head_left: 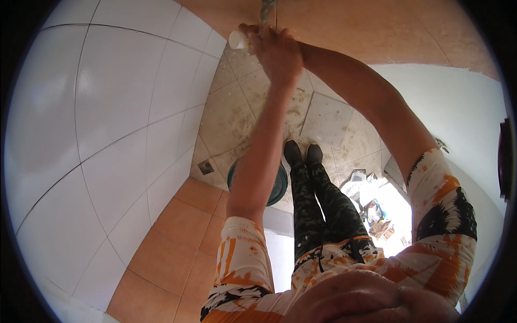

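Observation:
Both my arms reach out to the orange tiled wall [350, 21] at the top of the view. My left hand [277, 56] shows its back, and its fingers close around a small white cylindrical fitting [237, 39] held against the wall. My right forearm comes in from the right and ends behind the left hand. My right hand [253, 29] is mostly hidden there, with only fingertips showing by the fitting. A grey metal piece [266, 8] sticks out of the wall just above the hands.
A white tiled wall [107, 107] curves along the left. Below lie beige floor tiles [328, 121], a floor drain [205, 167] and a green basin [281, 185] beside my black shoes [302, 153]. A bright doorway with debris [382, 210] opens at right.

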{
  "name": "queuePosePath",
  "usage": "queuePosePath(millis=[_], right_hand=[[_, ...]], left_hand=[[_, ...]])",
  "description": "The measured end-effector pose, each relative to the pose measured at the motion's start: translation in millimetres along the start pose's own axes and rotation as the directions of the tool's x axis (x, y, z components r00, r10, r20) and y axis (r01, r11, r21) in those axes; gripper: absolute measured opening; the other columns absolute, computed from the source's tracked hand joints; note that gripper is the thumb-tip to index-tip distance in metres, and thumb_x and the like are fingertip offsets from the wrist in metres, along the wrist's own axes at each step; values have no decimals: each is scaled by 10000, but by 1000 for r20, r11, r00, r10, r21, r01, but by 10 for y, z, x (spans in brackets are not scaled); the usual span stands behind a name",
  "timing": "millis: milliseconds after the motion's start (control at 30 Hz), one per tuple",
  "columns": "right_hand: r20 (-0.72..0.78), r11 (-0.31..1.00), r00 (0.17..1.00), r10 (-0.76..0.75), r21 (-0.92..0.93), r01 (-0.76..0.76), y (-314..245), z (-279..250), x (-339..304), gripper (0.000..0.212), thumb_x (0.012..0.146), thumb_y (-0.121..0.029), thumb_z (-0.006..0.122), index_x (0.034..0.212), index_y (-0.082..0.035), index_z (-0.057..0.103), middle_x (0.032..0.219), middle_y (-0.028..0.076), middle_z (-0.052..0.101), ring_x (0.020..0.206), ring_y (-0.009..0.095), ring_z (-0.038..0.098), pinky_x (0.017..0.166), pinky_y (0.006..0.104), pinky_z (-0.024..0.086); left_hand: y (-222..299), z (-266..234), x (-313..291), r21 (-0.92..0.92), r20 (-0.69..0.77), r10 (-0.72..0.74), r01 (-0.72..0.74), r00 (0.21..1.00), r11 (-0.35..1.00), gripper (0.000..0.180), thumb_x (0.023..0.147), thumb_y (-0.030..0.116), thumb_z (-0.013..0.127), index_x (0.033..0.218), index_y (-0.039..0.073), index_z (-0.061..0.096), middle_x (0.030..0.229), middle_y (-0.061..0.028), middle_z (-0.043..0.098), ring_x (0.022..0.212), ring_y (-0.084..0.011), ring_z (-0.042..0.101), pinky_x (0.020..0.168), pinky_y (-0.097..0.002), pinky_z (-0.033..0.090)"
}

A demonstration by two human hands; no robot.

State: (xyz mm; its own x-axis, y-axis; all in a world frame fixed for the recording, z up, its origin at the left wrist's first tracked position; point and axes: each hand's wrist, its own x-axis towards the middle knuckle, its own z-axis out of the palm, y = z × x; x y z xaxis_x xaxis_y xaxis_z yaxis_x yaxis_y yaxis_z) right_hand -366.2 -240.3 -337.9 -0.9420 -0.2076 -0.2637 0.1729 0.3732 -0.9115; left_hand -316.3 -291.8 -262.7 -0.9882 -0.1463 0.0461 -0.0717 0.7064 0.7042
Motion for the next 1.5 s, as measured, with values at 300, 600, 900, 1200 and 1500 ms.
queuePosePath(millis=[300,600,900,1200,1500], right_hand=[[98,952,987,128,267,-150,-195,49,112,470,775,-142,792,1156,-50,532,1048,157,680,968,261,665,852,407,533],[54,814,931,360,468,-343,-245,21,69,454,786,-109,787,1166,-46,548,1038,121,692,948,206,666,848,376,534],[-192,972,970,151,209,-110,-569,-24,-233,676,744,-258,835,1253,17,487,1152,170,667,1062,270,667,919,387,527],[-67,976,996,59,214,-43,-520,-236,-158,727,867,-281,746,1389,35,350,1133,157,628,1077,224,628,937,368,508],[87,870,996,33,488,-72,-416,-345,-150,310,971,-130,567,1212,63,578,1028,120,645,949,154,601,857,315,499]], left_hand=[[-457,39,570,-82,114,137,-128,984,988,256,946,158,524,989,26,738,994,-139,688,1026,-339,586,913,-479,441],[-258,9,506,-966,93,-659,227,747,121,243,1011,238,532,925,28,616,656,-10,525,535,-127,468,443,-266,377],[-676,-43,622,-933,360,-787,201,501,-298,527,1063,545,386,926,67,563,863,-13,555,676,-130,509,598,-288,426],[-844,21,375,-901,316,-706,434,634,-13,291,1032,279,567,1204,44,554,1015,-54,593,907,-194,574,852,-340,492],[-817,-77,117,-870,281,-115,304,953,388,540,860,-43,737,1323,24,467,1164,-76,597,1056,-169,596,955,-327,506]])
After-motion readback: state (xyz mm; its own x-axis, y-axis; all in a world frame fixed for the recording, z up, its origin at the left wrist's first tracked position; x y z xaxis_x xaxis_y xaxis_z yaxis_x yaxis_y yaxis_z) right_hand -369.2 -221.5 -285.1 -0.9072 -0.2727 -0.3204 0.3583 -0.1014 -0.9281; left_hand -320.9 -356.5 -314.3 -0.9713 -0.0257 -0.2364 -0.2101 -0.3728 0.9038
